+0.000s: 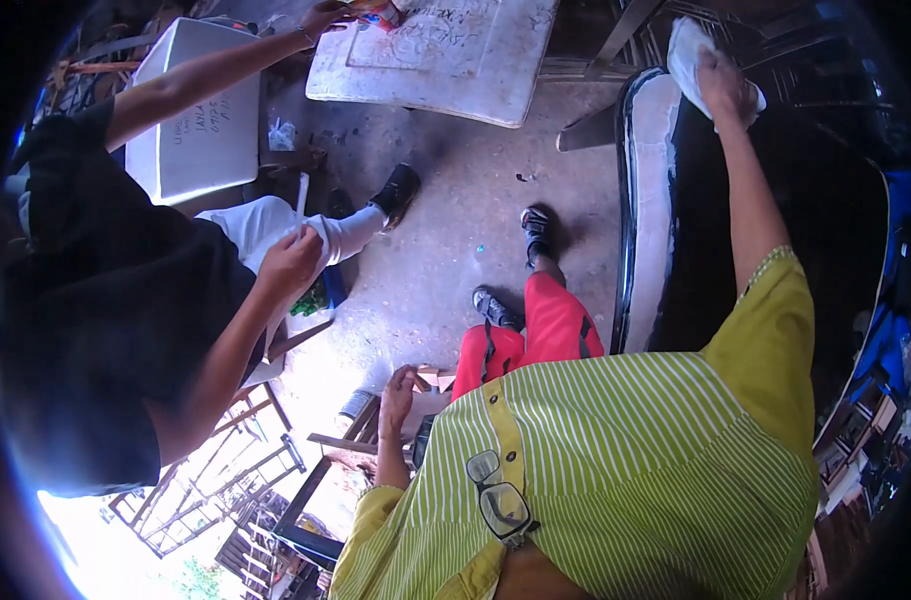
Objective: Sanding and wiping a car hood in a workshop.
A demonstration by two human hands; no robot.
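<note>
My right hand (728, 92) is closed around a folded white cloth (692, 62). With my arm stretched out, it presses the cloth near the far end of a large dark panel (751, 250). Along the panel's left side runs a pale band (652, 190) with black edges. My left hand (397, 402) hangs low by my side, next to some wooden furniture (431, 378). Its fingers are loosely bent, and I see nothing in them.
At left sits a person in a dark top (116, 310); one hand (326, 18) holds a red packet (378, 14) over a marked white board (431, 60), the other (291, 262) a thin white strip (303, 193). A white box (196, 130) and wooden frames (216, 465) stand nearby.
</note>
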